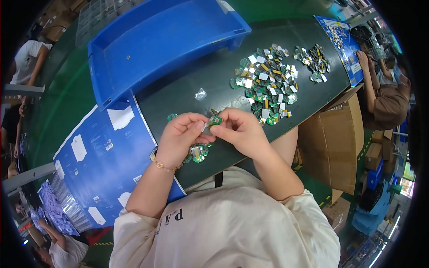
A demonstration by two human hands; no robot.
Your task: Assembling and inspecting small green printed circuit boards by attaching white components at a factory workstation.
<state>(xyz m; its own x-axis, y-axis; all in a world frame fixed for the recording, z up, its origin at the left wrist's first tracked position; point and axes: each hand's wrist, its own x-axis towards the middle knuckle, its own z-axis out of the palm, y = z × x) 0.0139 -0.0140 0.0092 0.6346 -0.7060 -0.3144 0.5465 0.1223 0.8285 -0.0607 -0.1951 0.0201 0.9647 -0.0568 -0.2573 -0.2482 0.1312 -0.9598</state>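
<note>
Between my two hands, above the dark green table, is a small green circuit board [215, 121]. My right hand [240, 131] pinches it with thumb and fingertips. My left hand [182, 134] is closed at its other side, with a small pale silvery piece [206, 129] at the fingertips; whether that piece is joined to the board I cannot tell. Beneath my left hand lies a small group of similar circuit boards [199, 153], partly hidden by the hand. To the right spreads a large heap of green boards [268, 85] with white and yellow-brown parts.
A blue plastic bin [147, 58] stands at the far left. Next to it lies a blue printed sheet [105, 154]. A smaller heap of boards [315, 62] and a scrap of clear film [200, 94] are on the table [187, 76]. Cardboard [333, 143] stands at the right edge; people sit nearby.
</note>
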